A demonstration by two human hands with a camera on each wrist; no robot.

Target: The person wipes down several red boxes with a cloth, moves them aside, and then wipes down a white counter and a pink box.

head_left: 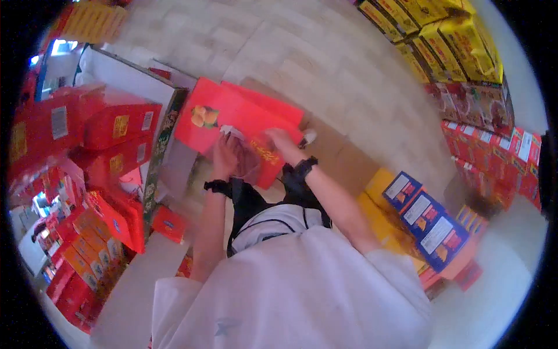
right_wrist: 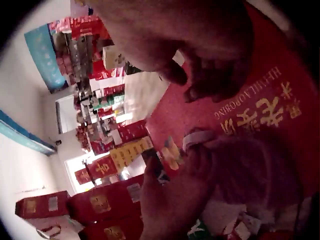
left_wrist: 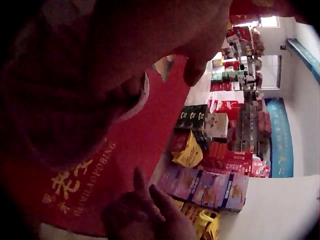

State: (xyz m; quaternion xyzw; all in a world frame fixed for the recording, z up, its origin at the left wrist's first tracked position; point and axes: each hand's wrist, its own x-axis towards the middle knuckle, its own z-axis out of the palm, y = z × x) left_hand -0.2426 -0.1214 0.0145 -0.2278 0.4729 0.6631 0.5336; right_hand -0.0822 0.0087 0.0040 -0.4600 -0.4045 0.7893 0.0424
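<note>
A flat red gift box [head_left: 244,113] with a picture of yellow pastries and gold lettering lies in front of me in the head view. My left hand [head_left: 225,156] grips a purplish-brown cloth [head_left: 249,163] with a pale edge, and the cloth lies bunched over the box's face. In the right wrist view the cloth [right_wrist: 250,167] spreads from under the left fingers toward the gold characters. My right hand [head_left: 282,144] is at the box's right side, fingers loosely bent over the face, nothing held. The left wrist view shows this right hand [left_wrist: 145,210] beside the lettering.
Another red box [head_left: 273,104] shows behind the first. Brown cardboard [head_left: 337,154] lies to its right on the tiled floor. Red boxes [head_left: 119,125] are stacked on the left, blue boxes [head_left: 424,218] stand at the right, and yellow packages [head_left: 459,49] at the far right.
</note>
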